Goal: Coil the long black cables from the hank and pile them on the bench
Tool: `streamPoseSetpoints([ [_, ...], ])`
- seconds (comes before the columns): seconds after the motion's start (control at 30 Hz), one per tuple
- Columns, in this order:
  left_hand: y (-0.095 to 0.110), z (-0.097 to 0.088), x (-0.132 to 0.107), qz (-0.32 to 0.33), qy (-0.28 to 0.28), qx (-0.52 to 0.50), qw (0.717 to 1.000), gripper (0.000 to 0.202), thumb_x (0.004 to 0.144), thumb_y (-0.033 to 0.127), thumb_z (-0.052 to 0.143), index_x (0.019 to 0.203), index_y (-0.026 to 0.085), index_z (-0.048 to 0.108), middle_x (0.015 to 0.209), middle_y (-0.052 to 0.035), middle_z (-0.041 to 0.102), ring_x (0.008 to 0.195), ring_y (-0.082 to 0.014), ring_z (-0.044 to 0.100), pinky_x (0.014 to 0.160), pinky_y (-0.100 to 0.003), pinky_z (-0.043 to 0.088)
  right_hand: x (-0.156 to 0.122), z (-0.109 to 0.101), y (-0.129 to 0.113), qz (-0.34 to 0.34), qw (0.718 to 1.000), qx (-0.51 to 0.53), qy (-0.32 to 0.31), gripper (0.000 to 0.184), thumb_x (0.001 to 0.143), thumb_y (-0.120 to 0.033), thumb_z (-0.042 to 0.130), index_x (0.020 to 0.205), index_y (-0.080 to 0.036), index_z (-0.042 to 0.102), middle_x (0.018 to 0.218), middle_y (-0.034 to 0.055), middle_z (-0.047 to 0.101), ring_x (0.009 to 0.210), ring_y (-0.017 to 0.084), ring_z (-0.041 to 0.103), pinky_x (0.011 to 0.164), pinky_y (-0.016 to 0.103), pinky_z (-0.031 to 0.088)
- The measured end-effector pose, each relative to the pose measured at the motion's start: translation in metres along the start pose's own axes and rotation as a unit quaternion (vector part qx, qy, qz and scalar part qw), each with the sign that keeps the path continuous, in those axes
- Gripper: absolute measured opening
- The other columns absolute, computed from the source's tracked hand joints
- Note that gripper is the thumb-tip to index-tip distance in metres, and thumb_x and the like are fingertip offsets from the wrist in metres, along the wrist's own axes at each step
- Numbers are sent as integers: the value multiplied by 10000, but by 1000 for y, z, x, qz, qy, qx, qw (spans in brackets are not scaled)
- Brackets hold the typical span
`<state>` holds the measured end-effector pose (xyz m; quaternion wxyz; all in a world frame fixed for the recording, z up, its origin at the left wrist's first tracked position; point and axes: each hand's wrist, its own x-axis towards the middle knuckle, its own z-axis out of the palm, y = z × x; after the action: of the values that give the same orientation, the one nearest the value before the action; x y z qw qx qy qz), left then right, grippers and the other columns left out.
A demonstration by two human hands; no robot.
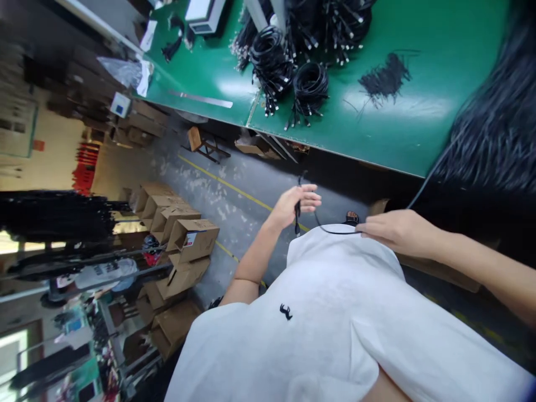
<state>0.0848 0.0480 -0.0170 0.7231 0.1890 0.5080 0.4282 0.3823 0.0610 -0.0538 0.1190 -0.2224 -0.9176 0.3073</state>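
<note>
A thin black cable [337,232] runs in a slack curve between my two hands, in front of my white shirt. My left hand [293,204] holds one end of it, with a few fingers fairly straight; short black pieces with a connector end [297,226] hang down by the palm. Closed round the same cable farther along is my right hand [396,230]. From there the cable climbs toward a large bunch of loose black cables [494,128] draped over the right end of the green table [444,67].
Coiled cable bundles [310,86] with metal plugs sit along the table's front edge. Nearby lie a pile of short black ties [385,78], a metal ruler [201,99] and a white box-shaped device [205,15]. Open cardboard boxes [192,240] and a wooden stool [201,144] stand on the floor.
</note>
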Motion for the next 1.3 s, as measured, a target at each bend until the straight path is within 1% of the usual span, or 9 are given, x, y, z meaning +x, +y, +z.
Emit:
streamPoseSetpoints([
  [0.13, -30, 23, 4, -87, -163, 98, 978, 406, 829, 464, 710, 1014, 104, 684, 915, -140, 751, 873, -217, 727, 840, -337, 553, 41, -49, -4, 32, 999, 26, 28, 395, 1000, -428, 369, 998, -232, 711, 884, 40, 711, 772, 160, 640, 626, 276, 381],
  [0.27, -28, 30, -3, -119, -228, 109, 960, 436, 828, 517, 684, 931, 93, 691, 605, -54, 661, 550, -150, 643, 627, -285, 547, 55, -62, 18, 97, 993, 52, 48, 361, 975, -431, 402, 970, -244, 711, 966, 5, 727, 860, 167, 647, 705, 266, 408],
  [0.5, -13, 24, -2, -144, -78, -18, 986, 411, 1016, 333, 382, 793, 134, 665, 405, 96, 214, 301, -25, 112, 300, -127, 159, 58, -41, 47, 106, 987, 95, 70, 408, 1017, -423, 374, 1058, -179, 698, 1073, 47, 708, 956, 151, 618, 849, 253, 422],
  [0.67, 8, 16, -8, 3, 56, -114, 992, 472, 1049, 358, 275, 843, 170, 656, 416, 95, 141, 301, -34, 41, 279, -132, 82, -21, -28, 151, 261, 957, -90, 93, 373, 998, -319, 449, 997, -88, 743, 1055, 160, 719, 959, 186, 599, 938, 334, 378],
  [0.77, 11, 17, -11, -22, 62, -142, 988, 479, 1055, 322, 251, 861, 154, 656, 406, 93, 193, 286, -34, 94, 278, -129, 118, -75, -36, 187, 350, 915, -181, 82, 416, 1008, -273, 390, 925, -96, 757, 1021, 172, 729, 889, 186, 609, 890, 370, 376],
  [0.9, 26, 10, -16, 35, 95, -178, 979, 393, 1046, 323, 335, 880, 164, 653, 431, 94, 259, 286, -15, 156, 292, -114, 143, -92, -37, 113, 246, 925, -281, 75, 346, 945, -225, 440, 842, -134, 758, 719, 151, 698, 666, 234, 581, 696, 384, 377],
  [1.07, 27, 2, -5, 13, 62, -93, 994, 264, 997, 297, 477, 878, 127, 640, 580, 47, 535, 376, 15, 397, 359, -88, 256, -48, -6, -24, 15, 997, -21, -68, 407, 1013, -305, 358, 771, -197, 667, 611, 33, 613, 566, 164, 553, 604, 305, 349],
  [1.17, -3, 19, 8, -48, -24, 67, 996, 268, 908, 379, 625, 895, 113, 650, 802, -57, 702, 641, -78, 649, 550, -148, 465, -4, -3, -37, -4, 994, 39, -102, 464, 1035, -389, 307, 774, -176, 626, 641, 31, 610, 558, 143, 539, 577, 284, 315],
  [1.3, -32, 39, 10, -67, -197, 215, 954, 371, 844, 472, 678, 879, 103, 667, 818, -80, 723, 757, -143, 678, 763, -262, 524, 35, -25, 0, 27, 993, 75, -85, 449, 1004, -467, 344, 852, -180, 654, 811, 54, 666, 701, 156, 593, 617, 263, 343],
])
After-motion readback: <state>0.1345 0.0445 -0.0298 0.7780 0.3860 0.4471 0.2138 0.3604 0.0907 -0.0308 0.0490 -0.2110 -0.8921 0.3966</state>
